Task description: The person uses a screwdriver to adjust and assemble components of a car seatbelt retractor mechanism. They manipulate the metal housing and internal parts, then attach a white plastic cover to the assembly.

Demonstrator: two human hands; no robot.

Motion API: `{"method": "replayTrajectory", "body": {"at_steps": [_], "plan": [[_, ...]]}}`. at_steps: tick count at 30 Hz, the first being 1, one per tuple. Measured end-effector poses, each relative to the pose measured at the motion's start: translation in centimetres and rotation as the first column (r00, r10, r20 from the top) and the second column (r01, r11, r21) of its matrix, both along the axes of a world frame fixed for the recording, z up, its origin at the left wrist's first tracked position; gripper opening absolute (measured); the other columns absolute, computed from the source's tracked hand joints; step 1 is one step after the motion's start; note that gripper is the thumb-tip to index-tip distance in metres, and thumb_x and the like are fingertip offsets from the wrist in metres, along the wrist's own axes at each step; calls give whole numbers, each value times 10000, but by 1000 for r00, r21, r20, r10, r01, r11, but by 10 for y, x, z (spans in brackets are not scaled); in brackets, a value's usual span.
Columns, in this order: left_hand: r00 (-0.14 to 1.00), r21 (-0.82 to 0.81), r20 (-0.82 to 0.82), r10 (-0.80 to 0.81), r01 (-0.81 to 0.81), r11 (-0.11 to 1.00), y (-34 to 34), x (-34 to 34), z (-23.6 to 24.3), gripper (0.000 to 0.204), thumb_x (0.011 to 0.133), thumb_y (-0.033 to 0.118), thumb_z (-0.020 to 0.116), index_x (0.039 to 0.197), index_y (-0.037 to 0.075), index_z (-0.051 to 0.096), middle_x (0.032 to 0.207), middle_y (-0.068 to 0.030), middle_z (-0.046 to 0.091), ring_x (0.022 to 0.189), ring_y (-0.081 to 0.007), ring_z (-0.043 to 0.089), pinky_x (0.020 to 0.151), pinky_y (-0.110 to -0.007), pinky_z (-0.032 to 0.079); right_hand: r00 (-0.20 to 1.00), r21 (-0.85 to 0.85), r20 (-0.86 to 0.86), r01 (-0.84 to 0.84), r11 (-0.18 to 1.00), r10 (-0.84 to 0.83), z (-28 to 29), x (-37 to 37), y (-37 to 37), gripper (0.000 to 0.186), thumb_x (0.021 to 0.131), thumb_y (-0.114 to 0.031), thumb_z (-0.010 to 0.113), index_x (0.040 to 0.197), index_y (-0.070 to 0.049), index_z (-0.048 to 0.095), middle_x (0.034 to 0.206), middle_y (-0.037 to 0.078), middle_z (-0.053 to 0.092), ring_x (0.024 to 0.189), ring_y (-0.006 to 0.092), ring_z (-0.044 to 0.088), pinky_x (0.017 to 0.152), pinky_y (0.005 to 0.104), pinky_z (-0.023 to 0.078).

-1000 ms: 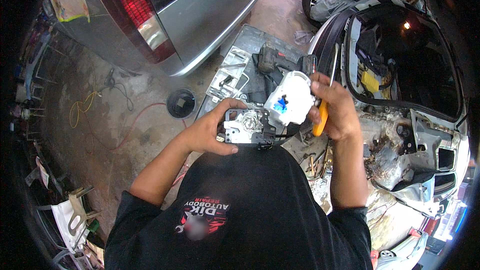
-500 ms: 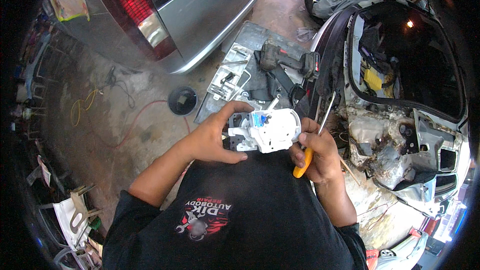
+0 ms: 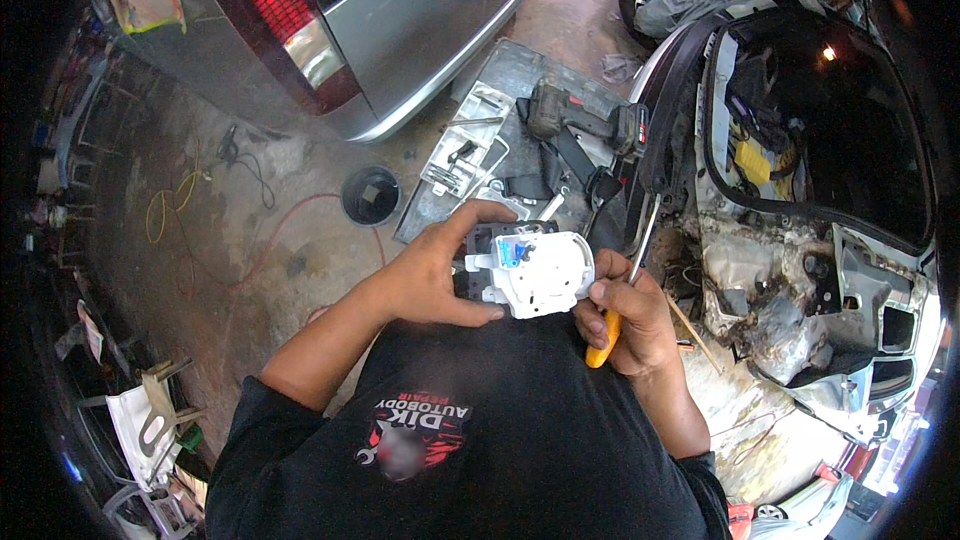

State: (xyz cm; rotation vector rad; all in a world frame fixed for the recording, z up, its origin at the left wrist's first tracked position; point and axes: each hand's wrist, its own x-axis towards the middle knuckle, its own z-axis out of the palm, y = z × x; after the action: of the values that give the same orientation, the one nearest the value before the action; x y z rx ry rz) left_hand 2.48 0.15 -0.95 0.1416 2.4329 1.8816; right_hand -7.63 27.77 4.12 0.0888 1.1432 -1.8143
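In front of my chest is a white plastic housing [image 3: 552,278] with a rounded end, a small blue piece inside it and a black part along its left side. My left hand [image 3: 440,265] grips that left side, thumb at the near edge and fingers at the far edge. My right hand [image 3: 637,315] is closed round a screwdriver [image 3: 606,337] with a yellow handle; its metal shaft points up and away. The right thumb and fingertips also touch the housing's rounded right end. What lies beneath the housing is hidden.
Beyond my hands, a grey work surface [image 3: 520,70] bears a cordless drill [image 3: 585,118], black straps [image 3: 545,182] and metal parts. A black bucket [image 3: 371,196] stands at its left. A silver vehicle [image 3: 420,50] is far left; a stripped car body [image 3: 760,270] stands right. Hoses cross the floor.
The housing has turned a little in my hands and its right end sits slightly lower and further left. My right hand has shifted down slightly, with the screwdriver still in it.
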Motion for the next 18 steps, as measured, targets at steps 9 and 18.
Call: {"method": "replayTrajectory", "body": {"at_steps": [9, 18], "plan": [[1000, 34, -17, 12, -11, 999, 2, 0, -3, 1045, 653, 238, 978, 1538, 32, 464, 1464, -153, 572, 1385, -271, 565, 1176, -398, 442, 1000, -3, 29, 0, 1000, 0, -5, -1, 0, 114, 976, -86, 686, 1017, -60, 583, 670, 69, 558, 527, 149, 519, 462, 254, 416], [1000, 24, -30, 10, -10, 1000, 0, -1, -5, 1032, 655, 254, 977, 1529, 36, 475, 1449, -159, 584, 1375, -271, 571, 1167, -403, 447, 991, -28, 48, 127, 992, -125, -8, -3, 3, 158, 959, -128, 704, 959, -104, 548, 712, 46, 557, 557, 135, 524, 459, 251, 419]]}}
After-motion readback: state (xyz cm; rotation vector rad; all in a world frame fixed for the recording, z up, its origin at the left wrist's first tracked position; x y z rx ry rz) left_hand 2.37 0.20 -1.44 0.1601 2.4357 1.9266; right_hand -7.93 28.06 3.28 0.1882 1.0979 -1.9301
